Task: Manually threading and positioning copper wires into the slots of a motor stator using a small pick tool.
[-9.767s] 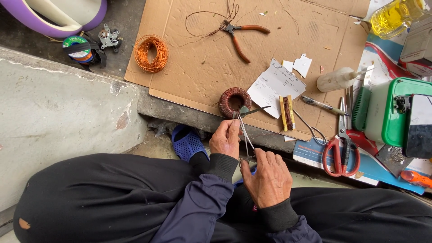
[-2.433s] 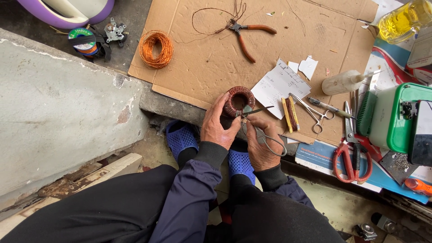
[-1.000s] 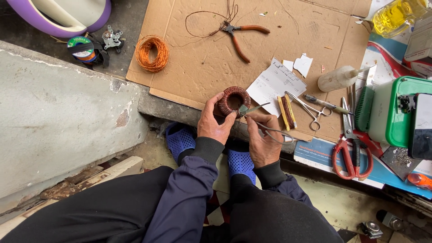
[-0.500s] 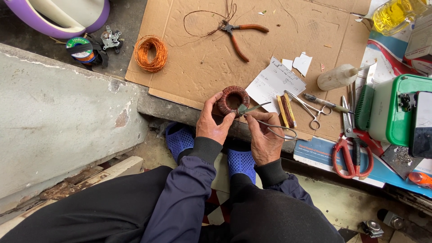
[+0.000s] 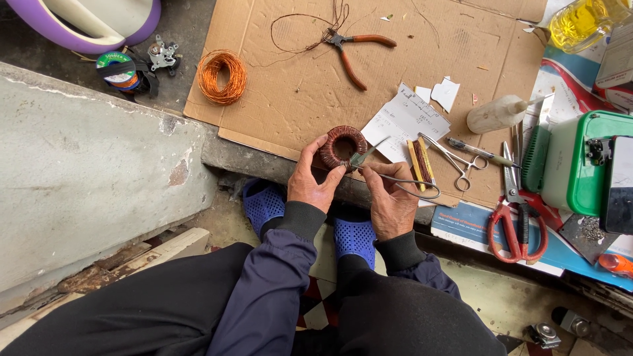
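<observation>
RISK: I judge the scissors (image 5: 395, 173) tip may nick the winding if it slips | LEFT: my left hand (image 5: 313, 181) wraps the copper-wound ring coil (image 5: 343, 146), held above the cardboard sheet (image 5: 316, 99) edge | RIGHT: my right hand (image 5: 390, 201) is closed on the scissors, tip at the coil's rim.

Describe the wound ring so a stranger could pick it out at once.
Find the big cardboard sheet; at its near edge, the left hand grips the ring coil. It is a thick reddish-brown doughnut, unlike the loose orange wire coil lying flat farther left.
</observation>
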